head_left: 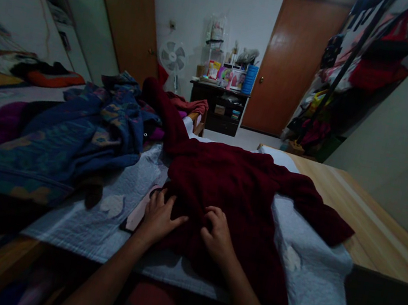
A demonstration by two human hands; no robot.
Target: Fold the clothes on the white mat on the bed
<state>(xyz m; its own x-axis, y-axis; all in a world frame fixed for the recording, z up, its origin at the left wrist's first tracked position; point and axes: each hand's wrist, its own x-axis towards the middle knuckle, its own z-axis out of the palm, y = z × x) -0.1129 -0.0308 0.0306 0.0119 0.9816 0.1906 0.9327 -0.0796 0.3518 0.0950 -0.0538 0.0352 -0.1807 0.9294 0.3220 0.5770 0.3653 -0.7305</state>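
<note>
Under spread left fingers [170, 202], under curled right fingers [216, 211] (pinch unclear), maroon garment [219, 176]

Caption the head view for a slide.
Left hand and right hand on a maroon garment spread over a pale cloth.

The dark red, long-sleeved cloth garment [231, 178] looks matt and softly wrinkled. Beneath it, the pale blue quilted cloth sheet [319, 278] is matt and puckered. Left of the garment, the blue floral-patterned jacket [84, 136] is dull, creased cloth. Right of it, the long tan board [376, 225] shows smooth, grained wood; beyond it, the tall reddish-brown wooden door [287, 62] has a slight sheen.
</note>
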